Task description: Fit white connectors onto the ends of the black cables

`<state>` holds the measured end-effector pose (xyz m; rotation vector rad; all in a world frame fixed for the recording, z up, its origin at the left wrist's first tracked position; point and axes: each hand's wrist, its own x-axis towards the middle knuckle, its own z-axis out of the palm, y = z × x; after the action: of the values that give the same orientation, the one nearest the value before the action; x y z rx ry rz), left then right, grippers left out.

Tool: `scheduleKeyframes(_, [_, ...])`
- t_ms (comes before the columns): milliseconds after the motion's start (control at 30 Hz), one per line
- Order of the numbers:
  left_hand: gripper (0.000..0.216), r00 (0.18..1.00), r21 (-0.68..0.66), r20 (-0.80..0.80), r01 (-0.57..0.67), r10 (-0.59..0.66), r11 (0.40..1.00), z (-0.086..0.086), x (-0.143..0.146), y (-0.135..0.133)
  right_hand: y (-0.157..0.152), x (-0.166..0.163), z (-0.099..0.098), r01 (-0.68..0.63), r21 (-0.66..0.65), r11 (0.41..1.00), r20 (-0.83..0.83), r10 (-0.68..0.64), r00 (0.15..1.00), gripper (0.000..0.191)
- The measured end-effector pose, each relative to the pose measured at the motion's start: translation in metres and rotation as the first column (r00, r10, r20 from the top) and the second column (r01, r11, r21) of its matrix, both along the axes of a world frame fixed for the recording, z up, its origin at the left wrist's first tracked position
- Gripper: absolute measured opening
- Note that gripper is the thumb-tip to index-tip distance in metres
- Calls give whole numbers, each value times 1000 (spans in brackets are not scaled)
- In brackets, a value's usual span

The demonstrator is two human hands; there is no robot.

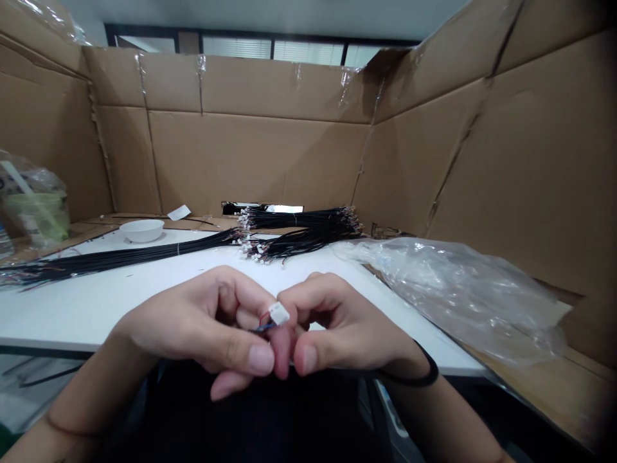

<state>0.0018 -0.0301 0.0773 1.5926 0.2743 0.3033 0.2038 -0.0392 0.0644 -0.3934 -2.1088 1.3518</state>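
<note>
Both hands meet over the near edge of the table. A small white plug connector (278, 314) with thin red and blue wires (264, 326) sits at the fingertips between them. My left hand (207, 328) is closed round the wires, its thumb pointing at the connector. With fingers curled, my right hand (342, 325) is closed at the connector's right side, its index finger against it. The fingers overlap, so the exact grip and the rest of the cable are hidden.
Bundles of black cables (308, 235) with white connectors lie on the white table (53, 321), and a longer bundle (144, 253) stretches left. Also here are a white bowl (141, 230), a bagged drink cup (38, 209), a clear plastic bag (463, 283) and cardboard walls (260, 148).
</note>
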Motion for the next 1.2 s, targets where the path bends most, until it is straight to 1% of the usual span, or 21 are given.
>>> scheduleKeyframes(233, [20, 998, -33, 39, 54, -52, 998, 4, 2, 8, 0, 0, -2, 27, -2, 1000, 18, -27, 999, 49])
scheduleKeyframes(433, [21, 997, -37, 42, 61, -60, 997, 3, 3, 8, 1, 0, -1, 22, 54, 998, 13, -23, 1000, 49])
scheduleKeyframes(600, [19, 998, -35, 36, 45, -44, 998, 2, 3, 7, 0, 1, 0, 50, 85, 995, -5, -50, 999, 51])
scheduleKeyframes(700, [19, 1000, 24, 15, -1, 0, 1000, 1, 5, 6, -2, 2, 4, 78, 155, 985, -45, -72, 996, 48])
scheduleKeyframes(833, [14, 993, 187, -22, -112, 119, 976, 1, 8, 4, -5, 4, 13, 162, 212, 964, -18, -162, 987, 43])
scheduleKeyframes(900, [12, 982, 285, -25, -172, 186, 943, 2, 9, 2, -6, 5, 16, 206, 220, 953, 2, -212, 977, 39])
scheduleKeyframes(967, [12, 966, 394, -9, -234, 259, 889, 3, 10, 0, -6, 6, 17, 250, 205, 946, -12, -253, 967, 39])
scheduleKeyframes(1100, [15, 916, 603, 13, -327, 401, 728, 4, 11, -4, -2, 8, 15, 297, 100, 949, -49, -294, 955, 42])
scheduleKeyframes(1200, [19, 864, 712, 35, -374, 502, 594, 3, 11, -6, 1, 8, 14, 356, 73, 932, -47, -353, 934, 41])
